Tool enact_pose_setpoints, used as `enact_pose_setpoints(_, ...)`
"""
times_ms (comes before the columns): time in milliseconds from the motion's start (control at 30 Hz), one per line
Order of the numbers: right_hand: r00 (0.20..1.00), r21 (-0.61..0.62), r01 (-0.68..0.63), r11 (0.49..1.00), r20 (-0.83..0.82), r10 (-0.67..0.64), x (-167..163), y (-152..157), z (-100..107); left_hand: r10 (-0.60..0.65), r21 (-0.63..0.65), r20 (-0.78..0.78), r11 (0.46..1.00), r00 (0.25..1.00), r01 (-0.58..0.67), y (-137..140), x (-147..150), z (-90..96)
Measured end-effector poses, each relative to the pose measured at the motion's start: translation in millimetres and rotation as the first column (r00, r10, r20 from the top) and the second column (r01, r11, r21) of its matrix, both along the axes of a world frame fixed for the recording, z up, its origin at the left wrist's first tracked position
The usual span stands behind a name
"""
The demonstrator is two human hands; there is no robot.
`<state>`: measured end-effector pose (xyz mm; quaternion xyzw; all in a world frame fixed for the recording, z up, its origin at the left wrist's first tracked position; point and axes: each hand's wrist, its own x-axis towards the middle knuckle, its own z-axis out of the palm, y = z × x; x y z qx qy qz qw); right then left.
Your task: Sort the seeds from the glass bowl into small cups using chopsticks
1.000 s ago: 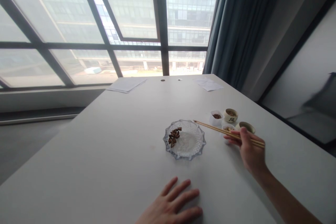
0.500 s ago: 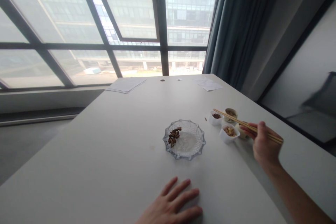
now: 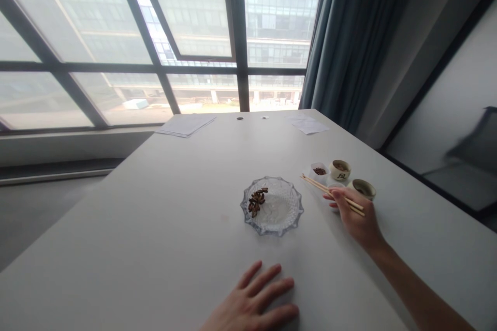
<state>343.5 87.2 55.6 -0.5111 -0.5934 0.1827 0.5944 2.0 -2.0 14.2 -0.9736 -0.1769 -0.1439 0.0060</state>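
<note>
My right hand [image 3: 359,220] is closed around a pair of wooden chopsticks [image 3: 316,183], which slant down to the left. Their tips meet a small dark bit on the tabletop, and I cannot tell whether they pinch it. Left of them, a scalloped clear glass plate [image 3: 285,225] carries several brown, seed-like pieces [image 3: 257,201] along its left side. Flat on the table below the plate lies my left hand [image 3: 254,297], fingers spread, holding nothing. A white cup [image 3: 336,185] beneath my right hand is mostly covered.
A white cup [image 3: 315,175] of small dark pieces stands behind the chopsticks. Beside it are a cream cup [image 3: 341,176] with a dark character and another cream cup [image 3: 369,191]. Papers [image 3: 186,125] and a second sheet [image 3: 310,125] lie at the white table's far end.
My right hand has moved left and slightly down, taking the chopstick tips from above the cups to the small bit on the table. My left hand stays still.
</note>
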Motion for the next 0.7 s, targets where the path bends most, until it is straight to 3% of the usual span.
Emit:
enact_pose_setpoints(267,1.000,-0.004,-0.010,1.000,0.004,0.010,4.4,7.4,-10.2,-0.003,-0.003,-0.023,1.000,1.000,0.002,0.4,0.5,-3.2)
enact_pose_setpoints(700,1.000,0.044,-0.012,0.999,0.024,0.011,2.1,8.6,-10.1,-0.008,0.022,-0.013,1.000,1.000,0.008,0.1,0.3,1.3)
